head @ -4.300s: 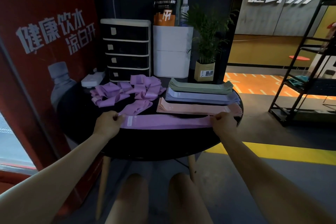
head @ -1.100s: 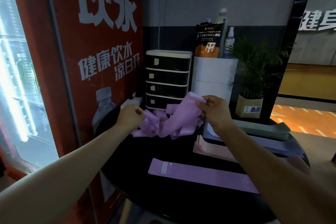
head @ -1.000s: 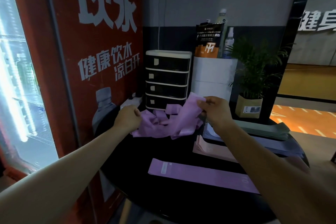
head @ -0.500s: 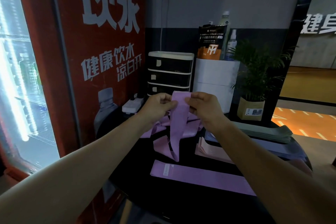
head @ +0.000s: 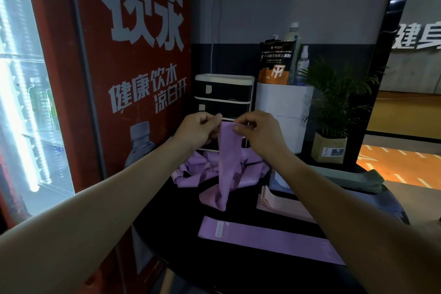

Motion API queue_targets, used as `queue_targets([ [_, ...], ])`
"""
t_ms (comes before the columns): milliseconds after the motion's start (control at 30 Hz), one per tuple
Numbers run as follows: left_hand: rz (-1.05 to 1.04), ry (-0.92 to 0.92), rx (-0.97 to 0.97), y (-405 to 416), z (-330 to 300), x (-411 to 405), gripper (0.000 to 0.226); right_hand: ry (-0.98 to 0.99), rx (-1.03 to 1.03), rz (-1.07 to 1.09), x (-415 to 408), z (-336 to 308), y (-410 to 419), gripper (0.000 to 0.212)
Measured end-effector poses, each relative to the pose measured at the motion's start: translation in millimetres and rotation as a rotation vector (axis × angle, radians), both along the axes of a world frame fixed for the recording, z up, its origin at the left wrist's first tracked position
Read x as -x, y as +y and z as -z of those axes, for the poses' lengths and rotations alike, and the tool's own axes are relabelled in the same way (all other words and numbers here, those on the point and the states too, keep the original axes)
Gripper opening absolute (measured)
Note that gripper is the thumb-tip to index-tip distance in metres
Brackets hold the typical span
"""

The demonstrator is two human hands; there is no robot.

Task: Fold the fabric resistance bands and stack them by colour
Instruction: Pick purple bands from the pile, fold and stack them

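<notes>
I hold a purple resistance band [head: 225,164] up in the air above the round black table [head: 186,246]. My left hand [head: 199,130] pinches its top left corner and my right hand [head: 256,132] pinches its top right corner. The band hangs down with its lower end crumpled on the table. Behind it lies a loose heap of purple bands [head: 198,172]. One flattened purple band [head: 267,238] lies near the front. To the right are a pink stack [head: 279,205], a blue-grey stack [head: 391,205] and a green stack [head: 353,179].
A black drawer unit [head: 223,95] and a white box [head: 286,112] with bottles and a pouch stand at the table's back. A potted plant [head: 334,126] stands at the right. A red drinks fridge [head: 133,79] is close on the left.
Since half a second ago both hands have raised the band slightly and hold its top edge spread out. Earlier I laid a flattened purple band at the front and pulled this one from the heap.
</notes>
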State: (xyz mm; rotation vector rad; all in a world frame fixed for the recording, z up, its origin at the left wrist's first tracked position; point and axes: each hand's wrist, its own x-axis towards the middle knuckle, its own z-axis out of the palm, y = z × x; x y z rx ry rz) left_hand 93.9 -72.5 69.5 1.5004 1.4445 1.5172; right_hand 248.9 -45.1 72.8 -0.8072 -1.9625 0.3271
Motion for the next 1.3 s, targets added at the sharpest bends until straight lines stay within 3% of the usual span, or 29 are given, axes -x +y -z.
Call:
queue_targets([
  [133, -0.109, -0.002, -0.059, 4.5, -8.4, 11.2, 0.02, -0.043, -0.001, -0.03, 0.1, -14.2, 1.7, 0.01],
  [367, 0.314, 0.016, 0.12, 8.7, -30.6, 6.6, 0.019, 0.028, 0.072, -0.181, 2.7, -39.0, 2.6, 0.014],
  [467, 0.344, 0.057, 0.124, 13.6, -37.8, 6.9, 0.012, 0.065, 0.092, -0.208, -4.7, -47.4, 4.7, 0.02],
  [600, 0.259, 0.051, 0.06, 15.8, -49.0, -1.2, 0.01, 0.247, 0.284, -0.235, -10.1, -54.0, 7.7, 0.024],
  [733, 0.235, 0.044, 0.006, 18.1, -52.8, -9.9, 0.007, 0.434, 0.555, -0.293, -11.0, -53.1, 4.1, 0.012],
  [900, 0.255, 0.037, 0.005, 13.9, -56.6, -16.4, 0.006, 0.354, 0.375, -0.127, -16.3, -51.6, 4.0, 0.017],
  [1067, 0.322, 0.102, 0.042, 6.6, -65.0, -19.9, 0.024, 0.294, 0.314, -0.103, -25.0, -64.8, -1.8, 0.009],
  [1200, 0.277, 0.181, -0.032, 2.8, -74.4, -32.4, 0.016, 0.338, 0.33, -0.123, -34.6, -69.2, -7.1, 0.006],
  [1300, 0.25, 0.122, -0.05, 4.0, -75.5, -38.8, 0.018, 0.353, 0.431, -0.137, -43.6, -60.6, -10.0, 0.011],
])
